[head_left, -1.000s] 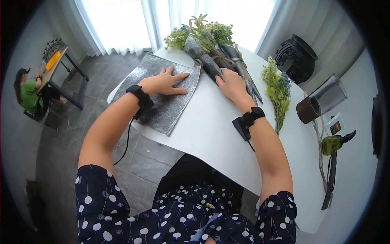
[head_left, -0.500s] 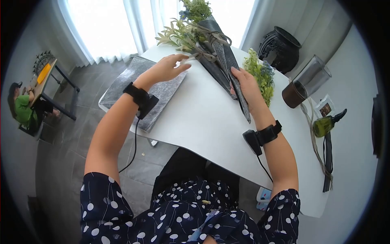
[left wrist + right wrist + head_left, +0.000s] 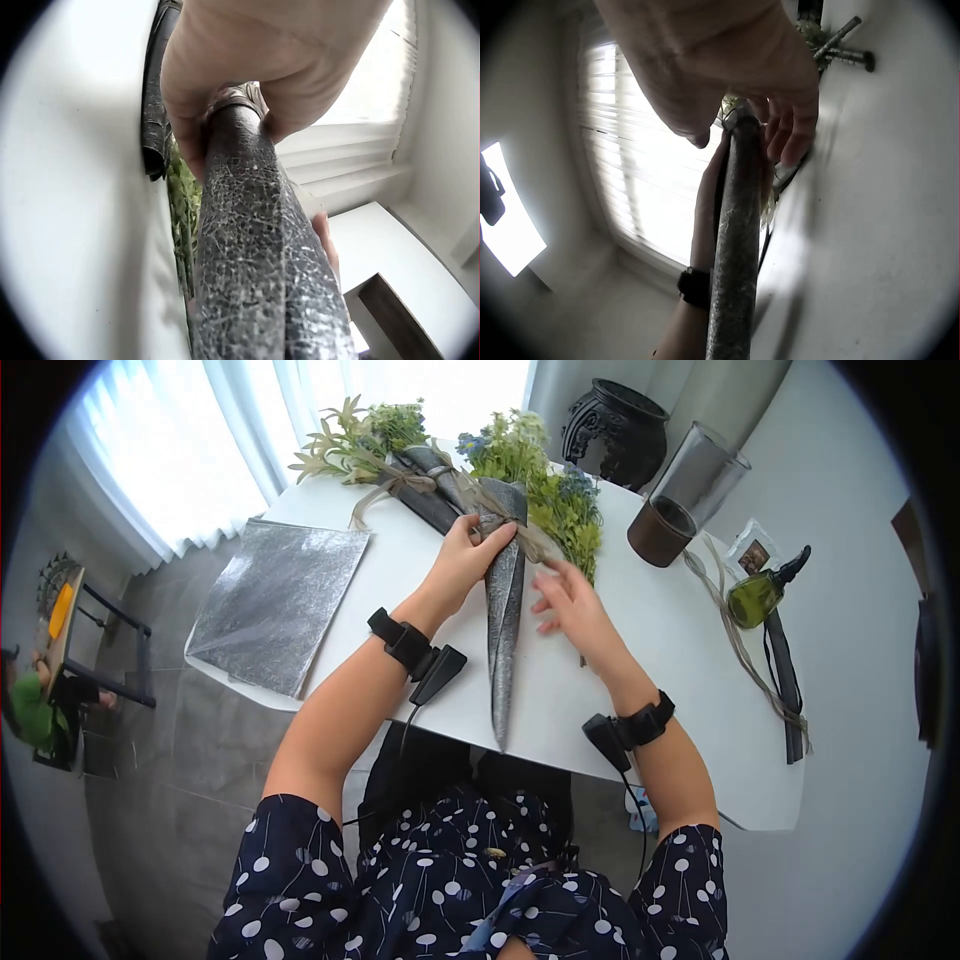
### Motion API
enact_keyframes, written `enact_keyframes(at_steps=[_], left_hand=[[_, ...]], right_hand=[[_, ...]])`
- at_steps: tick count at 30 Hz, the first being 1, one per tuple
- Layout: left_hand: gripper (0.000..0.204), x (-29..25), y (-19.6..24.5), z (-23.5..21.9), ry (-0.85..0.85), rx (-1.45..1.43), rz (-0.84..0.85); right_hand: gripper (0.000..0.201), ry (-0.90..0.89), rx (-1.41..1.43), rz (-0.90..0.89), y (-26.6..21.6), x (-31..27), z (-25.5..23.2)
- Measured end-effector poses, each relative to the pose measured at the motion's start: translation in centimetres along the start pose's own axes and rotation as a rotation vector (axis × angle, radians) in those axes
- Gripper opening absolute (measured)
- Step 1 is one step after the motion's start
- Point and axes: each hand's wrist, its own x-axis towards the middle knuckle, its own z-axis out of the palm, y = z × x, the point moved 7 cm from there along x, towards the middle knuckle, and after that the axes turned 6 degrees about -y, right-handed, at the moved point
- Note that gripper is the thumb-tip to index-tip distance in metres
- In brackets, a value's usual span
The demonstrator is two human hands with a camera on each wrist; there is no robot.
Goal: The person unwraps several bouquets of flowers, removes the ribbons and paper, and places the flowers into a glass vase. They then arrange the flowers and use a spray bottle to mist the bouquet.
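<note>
A bouquet in crackled silver-black wrapping (image 3: 505, 640) stands out in front of me, its narrow end pointing toward my body. My left hand (image 3: 466, 567) grips it just under the tied ribbon (image 3: 535, 542), thumb across the front. In the left wrist view the wrapped cone (image 3: 244, 247) runs out from between thumb and fingers. To its right, my right hand (image 3: 582, 618) is slightly blurred, with loosely bent fingers close to the ribbon's hanging tail. The right wrist view shows that hand (image 3: 720, 60) beside the cone (image 3: 737, 232), thumb and fingers apart.
More wrapped bouquets (image 3: 420, 505) lie behind on the white table (image 3: 400, 705). Silvery wrapping sheets (image 3: 278, 600) lie at left. A loose flower bunch (image 3: 568, 530), a glass vase with brown base (image 3: 660, 530), a green spray bottle (image 3: 757, 598) and ribbon strips (image 3: 742, 640) are at right.
My left hand left the silver sheets and took hold of the bouquet. My right hand lifted that bouquet, brought it to the middle and let go. The view has turned right.
</note>
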Motion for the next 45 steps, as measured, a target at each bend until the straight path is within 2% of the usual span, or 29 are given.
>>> enact_keyframes(at_steps=[2,4,6,7,11,13,14,16,17,18,20,21,23,24,31,33,36,39,40,42,45], left_hand=[[0.072,-0.2,-0.6,0.0,-0.003,0.118,-0.006],[0.073,-1.0,-0.7,0.6,-0.034,0.119,-0.042],[0.068,-1.8,-0.9,0.9,-0.034,0.226,-0.097],[0.062,-1.8,-0.8,0.8,-0.025,0.373,-0.088],[0.046,-1.6,-0.7,-0.2,-0.05,0.528,-0.104],[0.032,-1.3,1.1,-0.4,0.039,0.886,0.257],[0.032,-1.0,0.9,-0.5,0.036,0.887,0.248],[0.03,-1.0,1.8,-1.1,0.111,0.699,0.382],[0.031,-0.6,1.4,-1.3,0.101,0.57,0.311],[0.031,-0.6,1.4,-1.2,0.102,0.572,0.304],[0.03,-0.7,0.7,-0.8,0.081,0.235,0.081],[0.03,-0.6,0.6,-0.9,0.084,0.234,0.076],[0.027,-0.2,-0.8,-1.0,0.031,0.123,-0.104],[0.027,-0.2,-0.8,-0.9,0.032,0.122,-0.11],[0.016,-0.1,-0.3,-1.1,0.026,-0.015,-0.021],[0.016,-0.1,0.0,-1.2,0.028,-0.041,0.005],[0.013,0.0,0.5,-1.8,0.079,-0.044,0.055],[0.009,0.0,1.3,-4.0,0.204,-0.186,0.213],[0.009,0.1,1.4,-4.5,0.202,-0.185,0.211],[0.009,-0.3,2.0,-6.5,0.342,-0.299,0.315],[0.012,-0.6,2.4,-8.6,0.433,-0.36,0.39]], right_hand=[[0.054,0.183,-0.189,-0.205,-1.3,1.1,-2.4],[0.051,0.191,-0.226,-0.228,-2.0,1.6,-2.9],[0.044,0.123,-0.276,-0.155,-2.2,1.9,-2.1],[0.044,0.129,-0.275,-0.149,-1.4,2.2,-2.3],[0.03,0.073,-0.287,-0.25,0.2,2.7,-2.2],[0.026,0.064,-0.275,-0.271,-0.1,2.4,-2.2],[0.025,0.044,-0.214,-0.234,0.0,2.4,-2.2],[0.023,0.019,-0.146,-0.192,0.1,2.4,-2.0],[0.023,0.001,-0.126,-0.17,0.2,2.4,-1.9],[0.022,-0.017,-0.107,-0.148,0.4,2.4,-1.7],[0.021,-0.021,-0.111,-0.156,0.5,2.4,-1.6],[0.021,-0.023,-0.119,-0.169,0.5,2.4,-1.5],[0.02,-0.027,-0.126,-0.202,0.3,2.4,-1.3],[0.02,-0.029,-0.134,-0.239,0.1,2.3,-1.2],[0.019,-0.016,-0.095,-0.247,0.1,2.3,-1.7],[0.016,0.039,-0.182,-0.383,-0.2,2.3,-2.1],[0.013,0.104,-0.2,-0.433,-1.2,1.8,-2.3],[0.015,0.194,-0.082,-0.415,-1.3,1.5,-3.1],[0.015,0.195,-0.081,-0.414,-1.4,1.4,-3.2],[0.016,0.312,0.053,-0.47,-1.7,1.0,-4.5],[0.018,0.38,0.132,-0.533,-1.9,0.6,-5.3]])
